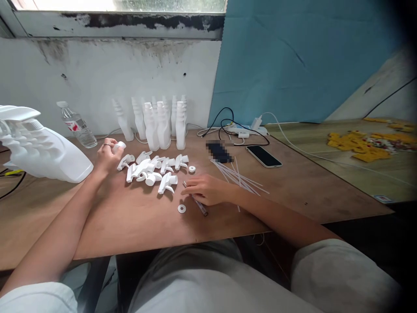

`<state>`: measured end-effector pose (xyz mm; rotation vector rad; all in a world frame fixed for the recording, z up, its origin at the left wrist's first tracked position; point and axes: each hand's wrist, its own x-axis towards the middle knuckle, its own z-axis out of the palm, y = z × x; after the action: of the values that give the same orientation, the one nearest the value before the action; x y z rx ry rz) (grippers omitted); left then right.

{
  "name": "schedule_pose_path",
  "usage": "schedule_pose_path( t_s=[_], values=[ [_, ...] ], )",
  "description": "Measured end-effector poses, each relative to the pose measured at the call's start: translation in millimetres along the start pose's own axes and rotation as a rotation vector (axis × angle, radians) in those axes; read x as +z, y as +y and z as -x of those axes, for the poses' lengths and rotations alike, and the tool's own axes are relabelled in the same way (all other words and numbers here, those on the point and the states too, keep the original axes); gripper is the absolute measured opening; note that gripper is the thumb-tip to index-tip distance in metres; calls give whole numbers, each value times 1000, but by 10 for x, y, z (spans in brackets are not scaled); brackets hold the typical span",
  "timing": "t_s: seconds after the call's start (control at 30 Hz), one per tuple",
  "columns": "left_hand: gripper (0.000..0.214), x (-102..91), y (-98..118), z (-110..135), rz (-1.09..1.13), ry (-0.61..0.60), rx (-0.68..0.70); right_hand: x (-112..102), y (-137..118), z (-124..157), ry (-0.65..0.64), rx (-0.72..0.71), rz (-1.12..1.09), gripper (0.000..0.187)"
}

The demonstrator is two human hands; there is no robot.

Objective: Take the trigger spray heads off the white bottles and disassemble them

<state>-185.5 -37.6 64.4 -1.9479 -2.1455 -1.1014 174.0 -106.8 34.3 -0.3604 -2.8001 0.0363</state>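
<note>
On the left, my left hand (107, 153) is closed around a white trigger spray head (120, 145); only its round cap shows past the fingers. A pile of similar white spray heads (143, 168) lies just to the right of this hand. Near the middle of the table, my right hand (210, 190) has its fingers closed over a slim metallic pen-like tool (201, 208), which slants along the tabletop. One white washer (181, 209) lies to the left of the tool, and another white washer (192, 169) lies beyond the fingers.
White bottles (163, 126) stand by the wall. A large spray bottle (48, 148) and a tilted water bottle (78, 126) are at left. Thin white tubes (239, 177), a phone (263, 156) and a power strip (243, 129) lie right. Yellow pieces (358, 145) lie farther right.
</note>
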Motion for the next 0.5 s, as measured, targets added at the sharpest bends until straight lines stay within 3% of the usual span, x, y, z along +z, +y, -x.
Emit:
schedule_pose_path(
  t_s=[0.1,0.27,0.43,0.5],
  values=[
    [35,90,-94,-16,-67,-95,-35,82,-120,-64,99,5,-81,22],
    [40,149,-183,-28,-117,-235,-74,209,-223,-108,76,54,-150,20],
    [42,149,-230,-40,-131,-289,-38,181,-208,-133,101,166,-423,11],
    [45,126,-231,-48,-156,-272,-34,143,-165,-145,180,231,-499,10]
  ],
)
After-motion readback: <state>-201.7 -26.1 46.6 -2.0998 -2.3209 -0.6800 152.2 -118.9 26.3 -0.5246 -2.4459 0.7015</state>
